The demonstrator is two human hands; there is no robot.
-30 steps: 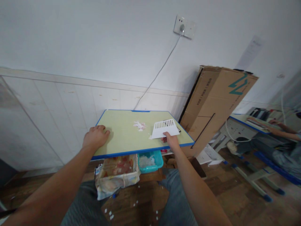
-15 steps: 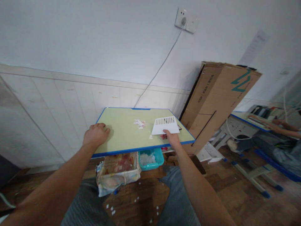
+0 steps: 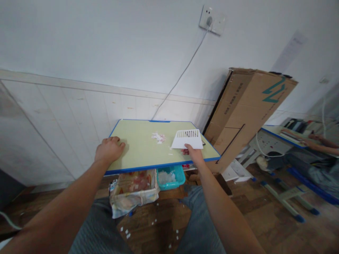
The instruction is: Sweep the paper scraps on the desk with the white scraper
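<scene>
My right hand (image 3: 192, 154) grips a white card with a row of slots cut along its far side (image 3: 186, 138), thumb on top and fingers underneath. The card is held over the right part of a pale green desktop with a blue rim (image 3: 137, 141). A small heap of white and pinkish paper scraps (image 3: 159, 137) lies left of the card. Below the card's left corner lies a loose white scrap (image 3: 171, 154). My left hand (image 3: 109, 150) rests on the desk's left edge, fingers loosely bent and holding nothing.
Under the desk front sit a cloth-lined basket (image 3: 135, 197) and a turquoise basin (image 3: 174, 184) with white bits inside. White scraps (image 3: 128, 235) dot the floor. A tall cardboard box (image 3: 243, 106) leans at the right. Beyond it, another person's arm (image 3: 323, 146) rests at a desk.
The card has shifted very slightly right and away from me in my right hand. A small white scrap shows more plainly beneath its left corner. My left hand stays in place.
</scene>
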